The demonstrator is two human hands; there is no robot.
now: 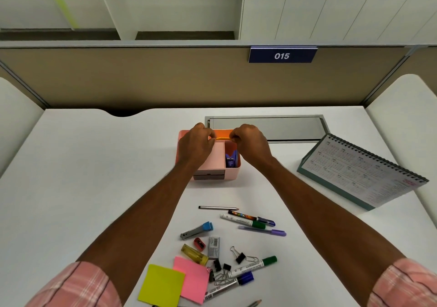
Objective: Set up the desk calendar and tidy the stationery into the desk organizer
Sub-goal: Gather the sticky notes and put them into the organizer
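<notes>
Sticky notes [163,285], markers [250,265], clips [240,257] loose on desk [94,164], nearer cam than both hands. L hand [196,141] + R hand [250,141] each pinch one end of thin orange-yellow item [222,138] (type unclear) over rear of pink organizer [230,175]. Calendar [359,171] stands well R of R hand.

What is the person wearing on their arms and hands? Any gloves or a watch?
Pink checked sleeves with white and dark lines: the left sleeve and right sleeve stop near the elbows, leaving the forearms bare. The left hand and right hand have no gloves, and no watch shows on either wrist.
</notes>
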